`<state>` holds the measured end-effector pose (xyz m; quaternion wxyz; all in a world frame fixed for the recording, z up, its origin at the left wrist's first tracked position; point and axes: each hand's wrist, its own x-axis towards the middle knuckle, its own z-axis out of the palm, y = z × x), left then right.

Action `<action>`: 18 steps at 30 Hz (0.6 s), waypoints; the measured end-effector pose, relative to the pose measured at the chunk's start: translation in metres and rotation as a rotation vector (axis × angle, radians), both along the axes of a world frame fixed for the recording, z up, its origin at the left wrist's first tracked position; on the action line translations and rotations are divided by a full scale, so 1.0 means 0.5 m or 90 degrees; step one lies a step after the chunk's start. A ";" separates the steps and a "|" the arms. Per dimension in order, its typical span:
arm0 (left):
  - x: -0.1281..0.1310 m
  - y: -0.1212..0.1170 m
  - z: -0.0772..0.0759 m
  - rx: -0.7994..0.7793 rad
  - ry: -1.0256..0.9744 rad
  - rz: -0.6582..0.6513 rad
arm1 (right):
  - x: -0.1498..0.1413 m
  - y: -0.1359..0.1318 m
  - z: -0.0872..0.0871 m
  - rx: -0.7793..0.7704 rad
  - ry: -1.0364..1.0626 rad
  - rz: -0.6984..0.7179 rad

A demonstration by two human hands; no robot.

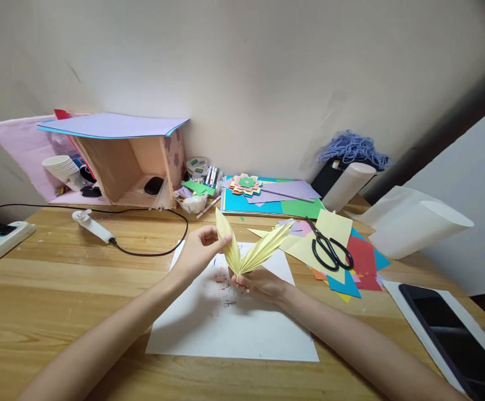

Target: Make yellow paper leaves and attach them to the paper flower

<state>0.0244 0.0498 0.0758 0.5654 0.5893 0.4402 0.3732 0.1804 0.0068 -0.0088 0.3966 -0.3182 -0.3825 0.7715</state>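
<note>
A pleated piece of yellow paper [262, 250], spread in a V of two leaf-like wings, is held above a white sheet [234, 340] with coloured marks on it. My left hand [203, 249] pinches the left wing between thumb and fingers. Below, my right hand [263, 282] grips the gathered base where the folds meet; part of that hand is hidden behind the paper. Right of the hands, black-handled scissors [330, 250] lie on a pile of coloured paper scraps [362, 256].
A box with a lilac paper roof [112, 123] stands at the back left. Nearby are a corded white device [94, 225] and a power strip [2, 245]. Behind the sheet lie a layered paper flower [246, 182] and coloured sheets [301, 209]. A phone [455, 334] rests at the right.
</note>
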 end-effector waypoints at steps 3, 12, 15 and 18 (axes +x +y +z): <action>-0.001 0.003 -0.006 0.026 0.027 0.016 | -0.001 0.000 -0.007 0.008 -0.008 0.001; -0.016 0.003 -0.007 0.464 0.220 0.227 | -0.006 -0.003 0.004 0.069 -0.024 0.043; -0.018 -0.015 0.026 0.539 0.246 0.067 | -0.003 0.000 0.003 0.080 -0.046 0.119; -0.014 -0.024 0.044 0.352 0.192 -0.124 | 0.000 0.001 0.003 0.072 -0.087 0.192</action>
